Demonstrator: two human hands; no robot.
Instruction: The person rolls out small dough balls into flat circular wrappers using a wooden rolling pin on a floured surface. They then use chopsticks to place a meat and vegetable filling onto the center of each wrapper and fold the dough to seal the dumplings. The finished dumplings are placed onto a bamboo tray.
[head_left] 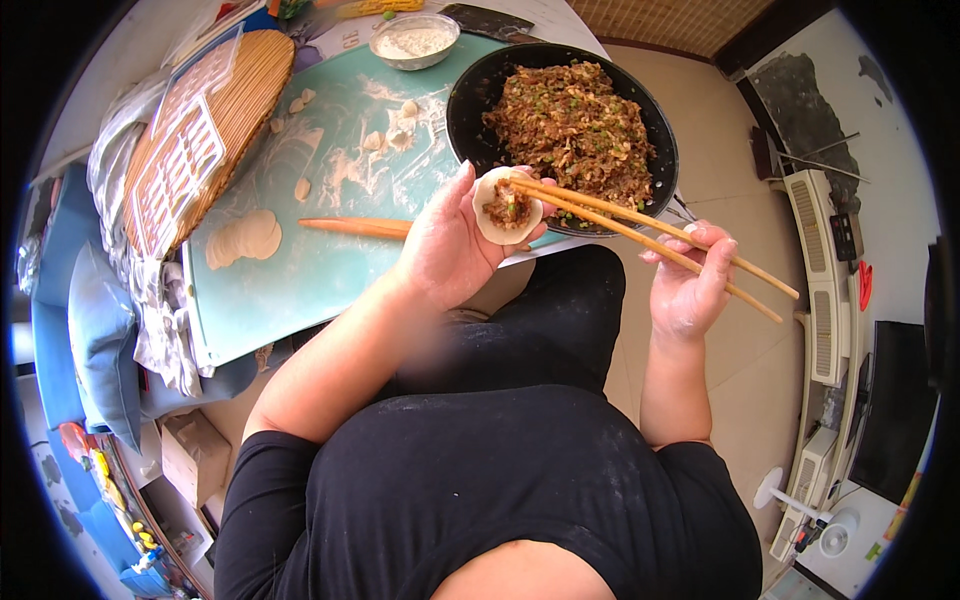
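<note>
My left hand (447,250) cradles a round dumpling wrapper (492,233) on its palm and fingers, with a small mound of meat filling (510,208) at the wrapper's middle. In my right hand (692,288) is a pair of wooden chopsticks (600,204), their tips at the filling in the wrapper. Just beyond both hands stands a black pan (472,115) heaped with chopped filling (572,120) flecked with green. A wooden rolling pin (350,227) lies on the mat, partly hidden behind my left hand.
A flour-dusted green mat (300,290) covers the table. Stacked wrappers (245,240) and small dough pieces (375,140) lie on it. A flour bowl (415,42) and a dark cleaver (485,20) are at the back. A round woven tray (240,110) leans over the left edge.
</note>
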